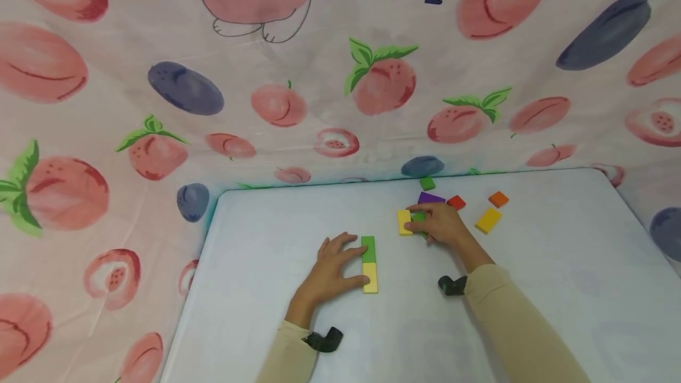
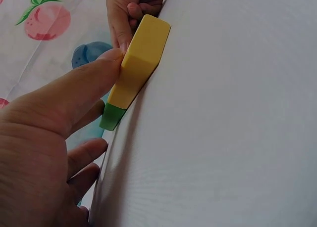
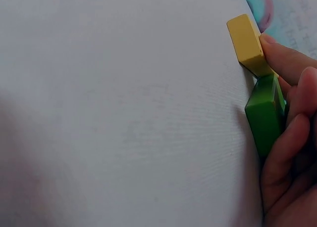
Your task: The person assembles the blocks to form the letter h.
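On the white table, a light green block [image 1: 368, 247] and a yellow block [image 1: 370, 279] lie end to end in a line. My left hand [image 1: 330, 268] rests at their left side, its thumb touching the yellow one and its index finger the green one. Farther right, my right hand [image 1: 438, 223] pinches another yellow block [image 1: 404, 222] between thumb and index finger. Directly beside that block is a darker green block [image 3: 266, 113], partly covered by the right hand in the head view. The right wrist view shows the two blocks touching or nearly so.
Behind the right hand lie a purple block [image 1: 431, 198], a red block [image 1: 456, 202] and a small green block [image 1: 427, 183]. Toward the right are an orange block [image 1: 499, 199] and a yellow block [image 1: 487, 220]. A fruit-patterned cloth [image 1: 319, 64] hangs beyond the table's [image 1: 266, 223] back edge.
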Demonstrator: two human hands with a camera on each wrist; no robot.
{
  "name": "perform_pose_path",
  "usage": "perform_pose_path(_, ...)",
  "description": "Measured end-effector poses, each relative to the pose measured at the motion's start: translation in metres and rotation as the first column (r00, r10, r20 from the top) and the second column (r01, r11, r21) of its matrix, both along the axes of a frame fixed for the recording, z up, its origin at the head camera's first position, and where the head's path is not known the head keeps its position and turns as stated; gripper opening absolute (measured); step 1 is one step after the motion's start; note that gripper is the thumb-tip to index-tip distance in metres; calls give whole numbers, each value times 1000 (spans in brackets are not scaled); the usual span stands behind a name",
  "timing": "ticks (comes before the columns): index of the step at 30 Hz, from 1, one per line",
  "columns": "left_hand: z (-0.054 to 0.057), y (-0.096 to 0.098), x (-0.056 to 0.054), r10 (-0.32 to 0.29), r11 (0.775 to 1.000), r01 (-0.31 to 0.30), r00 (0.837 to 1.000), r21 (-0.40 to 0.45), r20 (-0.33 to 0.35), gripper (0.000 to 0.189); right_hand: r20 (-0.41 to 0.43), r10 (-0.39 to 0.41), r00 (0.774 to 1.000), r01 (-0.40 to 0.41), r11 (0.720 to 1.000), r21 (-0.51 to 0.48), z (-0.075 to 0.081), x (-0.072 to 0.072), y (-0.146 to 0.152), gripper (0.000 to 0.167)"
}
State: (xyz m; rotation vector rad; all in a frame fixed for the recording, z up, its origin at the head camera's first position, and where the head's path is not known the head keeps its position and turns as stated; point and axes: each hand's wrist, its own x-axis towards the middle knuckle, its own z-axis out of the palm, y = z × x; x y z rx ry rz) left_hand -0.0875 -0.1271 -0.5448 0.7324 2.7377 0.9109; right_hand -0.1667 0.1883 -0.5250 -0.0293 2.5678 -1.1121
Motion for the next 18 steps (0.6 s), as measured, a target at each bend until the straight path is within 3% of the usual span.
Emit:
perform_pose_path(5,1,0,2,-16,1000,16,1000,15,-16,66,-6,32,999,-32,999,30,5,3,0,60)
perform_pose_path(11,1,0,3,-32,999,32,999,13,-31,67,6,83,996,-83,986,141,18,7,-8,67)
perform_pose_path(18,1,-1,7,-40,999,40,999,6,-32,68,-44,76,996,-69,987,143,11,12,-9,63)
